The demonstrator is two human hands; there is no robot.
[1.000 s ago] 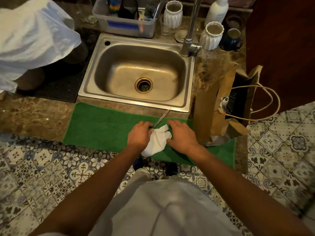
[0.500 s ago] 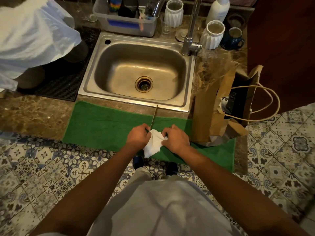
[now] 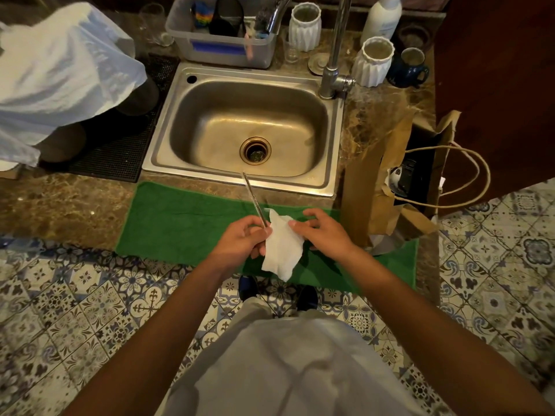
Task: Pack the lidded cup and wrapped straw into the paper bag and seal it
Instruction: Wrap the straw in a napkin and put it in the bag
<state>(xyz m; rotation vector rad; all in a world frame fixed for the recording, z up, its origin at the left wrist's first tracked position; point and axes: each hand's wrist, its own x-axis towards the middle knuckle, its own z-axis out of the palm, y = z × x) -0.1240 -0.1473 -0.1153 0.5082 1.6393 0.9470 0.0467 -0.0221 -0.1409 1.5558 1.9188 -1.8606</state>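
Green towelling was spread along the front edge of the stone counter, just before the one steel sink, whose basin held nothing but its drain. One white plastic bag was draped over things at the counter's left end. Behind the sink, one grey tub was filled with dark utensils; two white ribbed jars and one blue mug were ranged towards the back right corner.

Two bare hands were held above the towel's front edge. The left hand was curled, its fingers closed around the lower part of one thin metal straw, which was tilted up and away over the sink's front rim. One white napkin hung at the straw's lower end, touching both hands. The right hand was raised with its fingers loosely spread, thumb and forefinger pinching the napkin's upper edge.

At the counter's right end one brown paper bag was stood open, its two cord handles drooping rightward. A dark lidded cup was seen inside it.
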